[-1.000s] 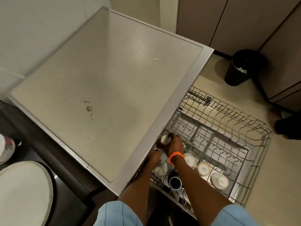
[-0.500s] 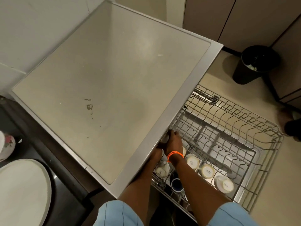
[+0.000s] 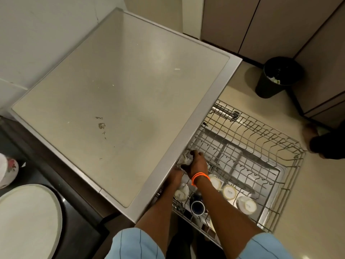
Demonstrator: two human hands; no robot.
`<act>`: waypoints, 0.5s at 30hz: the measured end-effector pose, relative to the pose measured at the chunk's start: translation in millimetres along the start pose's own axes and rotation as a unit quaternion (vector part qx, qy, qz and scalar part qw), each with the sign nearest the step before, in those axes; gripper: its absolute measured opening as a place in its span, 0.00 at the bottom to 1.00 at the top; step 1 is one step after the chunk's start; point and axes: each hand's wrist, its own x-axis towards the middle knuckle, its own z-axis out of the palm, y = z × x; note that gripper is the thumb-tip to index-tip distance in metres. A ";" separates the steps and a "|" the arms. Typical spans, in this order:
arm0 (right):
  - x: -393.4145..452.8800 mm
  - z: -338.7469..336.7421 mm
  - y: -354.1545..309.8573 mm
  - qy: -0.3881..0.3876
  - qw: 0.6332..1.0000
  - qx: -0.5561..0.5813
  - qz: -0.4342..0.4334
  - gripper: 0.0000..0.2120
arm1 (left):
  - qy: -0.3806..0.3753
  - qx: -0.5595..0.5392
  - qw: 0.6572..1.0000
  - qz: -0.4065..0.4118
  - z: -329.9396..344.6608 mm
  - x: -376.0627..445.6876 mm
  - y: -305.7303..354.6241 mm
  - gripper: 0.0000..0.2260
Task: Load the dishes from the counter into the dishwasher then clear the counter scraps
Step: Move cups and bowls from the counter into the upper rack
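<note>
Several cups racked, scraps still waiting

Five cups, I count, sit upturned in the rack [image 3: 291,176]. My right hand [image 3: 197,165] pinches a pale cup [image 3: 183,158] at the rack's counter-side edge; left hand [image 3: 176,174] is half hidden, grip unclear. Beyond the rack, the counter [image 3: 130,75] keeps its crumbs.

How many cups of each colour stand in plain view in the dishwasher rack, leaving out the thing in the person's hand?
White cups: 4
Blue cups: 1
Total: 5
</note>
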 end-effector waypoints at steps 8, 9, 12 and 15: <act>-47.1 -58.8 -23.8 0.038 0.999 -0.010 0.025 0.30 | 0.018 0.005 0.998 0.060 -12.9 -53.5 23.0 0.21; -53.7 -67.6 -28.8 0.044 0.999 -0.012 0.025 0.30 | 0.008 0.006 0.998 0.064 -16.3 -63.9 26.7 0.21; -73.4 -92.8 -41.6 0.066 0.998 -0.005 0.011 0.28 | -0.021 0.022 0.994 0.109 -26.1 -94.7 36.8 0.18; -91.5 -114.8 -52.5 0.088 0.996 0.005 -0.009 0.25 | -0.019 0.034 0.987 0.155 -37.5 -125.1 49.1 0.10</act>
